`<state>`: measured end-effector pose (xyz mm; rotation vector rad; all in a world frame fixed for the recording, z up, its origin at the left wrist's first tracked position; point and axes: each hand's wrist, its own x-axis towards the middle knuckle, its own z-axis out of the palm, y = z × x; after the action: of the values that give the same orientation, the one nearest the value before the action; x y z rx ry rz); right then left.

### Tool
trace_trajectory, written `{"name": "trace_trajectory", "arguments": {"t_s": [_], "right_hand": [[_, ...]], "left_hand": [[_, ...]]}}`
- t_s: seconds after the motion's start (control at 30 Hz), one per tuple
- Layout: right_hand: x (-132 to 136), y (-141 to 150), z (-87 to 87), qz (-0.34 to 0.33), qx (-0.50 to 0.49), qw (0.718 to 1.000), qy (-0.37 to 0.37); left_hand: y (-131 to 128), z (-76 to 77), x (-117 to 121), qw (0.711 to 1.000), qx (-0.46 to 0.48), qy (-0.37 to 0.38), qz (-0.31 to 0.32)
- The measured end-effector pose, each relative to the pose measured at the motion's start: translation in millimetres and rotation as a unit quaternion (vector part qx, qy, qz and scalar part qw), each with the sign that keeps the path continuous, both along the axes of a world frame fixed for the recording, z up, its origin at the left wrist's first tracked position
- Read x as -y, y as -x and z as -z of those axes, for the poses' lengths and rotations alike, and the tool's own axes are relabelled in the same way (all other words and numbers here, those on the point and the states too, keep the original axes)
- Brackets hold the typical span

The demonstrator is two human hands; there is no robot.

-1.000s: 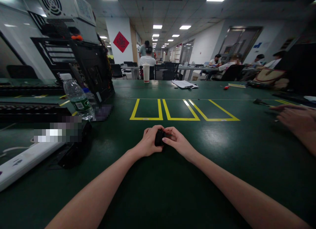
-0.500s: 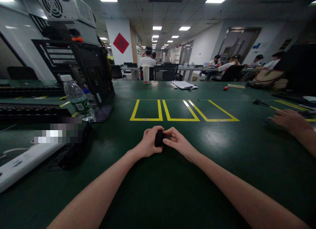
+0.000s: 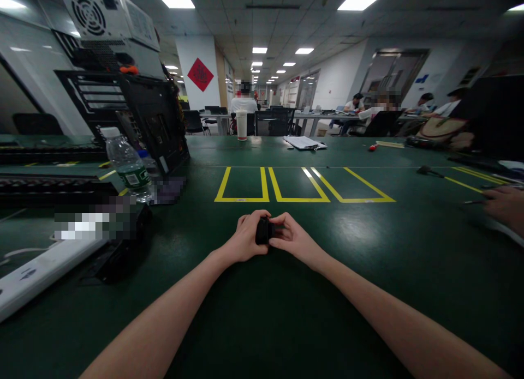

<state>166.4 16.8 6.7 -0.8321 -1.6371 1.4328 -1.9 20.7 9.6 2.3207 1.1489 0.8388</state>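
Between my hands is a small black object (image 3: 262, 232), dark and boxy; its exact kind I cannot make out. My left hand (image 3: 246, 237) wraps around its left side, thumb below and fingers above. From the right, my right hand (image 3: 292, 237) pinches its right end with thumb and fingertips. A darker part shows between the fingertips of that hand, and I cannot tell whether it is a separate piece. Both hands are just above or on the green table (image 3: 262, 313), nearer to me than the yellow tape outlines (image 3: 241, 199).
On the left stand a water bottle (image 3: 129, 166), a white power strip (image 3: 45, 272) and an open computer case (image 3: 151, 117). A white cup (image 3: 242, 125) and a clipboard (image 3: 305, 143) are farther back. Another person's hand (image 3: 505, 207) is at the right edge.
The right fingertips have shifted slightly, and a bit more of the black object's right end shows. The other person's hand at the right has moved further right.
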Motion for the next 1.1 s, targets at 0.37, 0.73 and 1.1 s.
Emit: {"name": "trace_trajectory", "arguments": {"t_s": [0.37, 0.73, 1.1], "right_hand": [[-3, 0, 0.2, 0.013, 0.043, 0.999, 0.009], [-3, -2, 3.7, 0.06, 0.035, 0.998, 0.004], [-10, 2, 6.9, 0.073, 0.041, 0.996, 0.014]], "left_hand": [[1, -0.3, 0, 1.0, 0.002, 0.01, 0.001], [-1, 3.5, -2, 1.0, -0.005, -0.007, -0.011], [0, 1.5, -1, 1.0, -0.001, -0.016, 0.01]]}}
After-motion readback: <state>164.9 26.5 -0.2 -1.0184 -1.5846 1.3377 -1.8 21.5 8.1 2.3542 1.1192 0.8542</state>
